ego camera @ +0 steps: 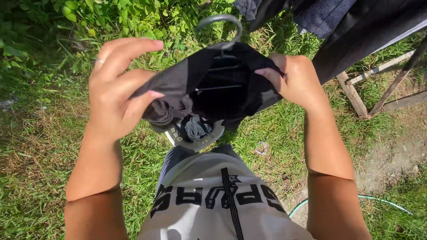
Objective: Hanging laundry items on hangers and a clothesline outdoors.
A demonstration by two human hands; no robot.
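— Cloth, was it, that you had between your hands there?

— Yes. You held a dark garment (209, 86), black with a grey band, stretched across the upper middle of the frame, and a grey plastic hanger (221, 31) sat inside its opening, the hook poking out above the fabric.

— How did you judge it would handle?

— Soft and light, I'd say; it sagged and bunched wherever you didn't pull it taut, so it looked limp with no stiffness of its own. The hanger was the only rigid part. The best hold seemed to be the edge of the opening, one side in each hand, which was where you had it.

— And your hands?

— Your left hand (116, 91), left of centre, had its lower fingers and thumb closed on the bunched grey edge, the index finger lifted free above. Your right hand (293, 80), right of centre, pinched the black edge, fingers curled into the fabric. The garment hung between them, touching both.

— Anything around?

— Grass (40, 155) below, your shoe (195, 133) just under the cloth, dark clothes (356, 31) hanging at the upper right by a wooden frame (353, 95), and a green hose (382, 202) at the lower right.
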